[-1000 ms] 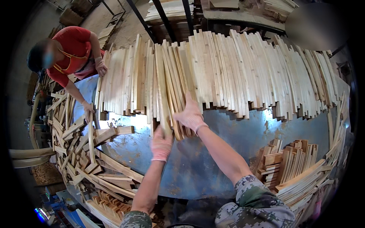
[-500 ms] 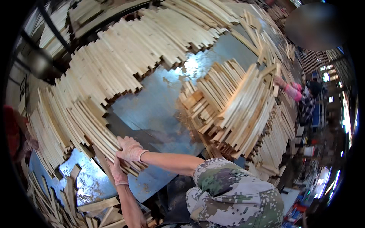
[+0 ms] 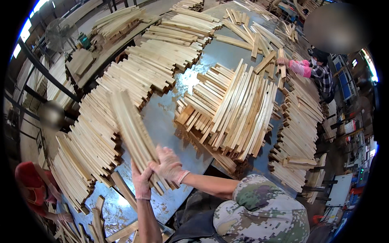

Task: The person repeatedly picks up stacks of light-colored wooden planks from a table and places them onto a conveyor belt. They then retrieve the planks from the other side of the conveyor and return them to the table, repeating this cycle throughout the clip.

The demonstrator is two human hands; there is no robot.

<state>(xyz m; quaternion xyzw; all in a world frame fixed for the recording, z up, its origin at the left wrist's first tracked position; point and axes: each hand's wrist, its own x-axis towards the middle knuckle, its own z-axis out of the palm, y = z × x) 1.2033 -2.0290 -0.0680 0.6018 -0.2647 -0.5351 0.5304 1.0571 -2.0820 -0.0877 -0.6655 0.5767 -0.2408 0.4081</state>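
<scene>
While my left hand (image 3: 141, 181) is clamped on the left edge of a bundle of wooden strips (image 3: 135, 135), my right hand (image 3: 168, 166) grips its right edge just beside; both have hold near its lower end, and the rest slants up and leftward from my grip, its far end blurred; underneath, the blue table (image 3: 164, 127) shows, though I cannot tell whether the bundle touches it; left of my grip, near my left hand, lies a loose brown strip (image 3: 122, 188), with scattered pieces (image 3: 97, 222) lower down; right of and above my grip stands a big stack of strips (image 3: 243, 115); left of and beyond my grip runs a long, uneven row of strips (image 3: 95, 127); well left is a co-worker in red (image 3: 32, 186); far off to the upper right, a person with pink sleeves (image 3: 322, 77) has a hand on some pieces (image 3: 282, 69); farther beyond, upper left, stands a fan (image 3: 60, 34).
</scene>
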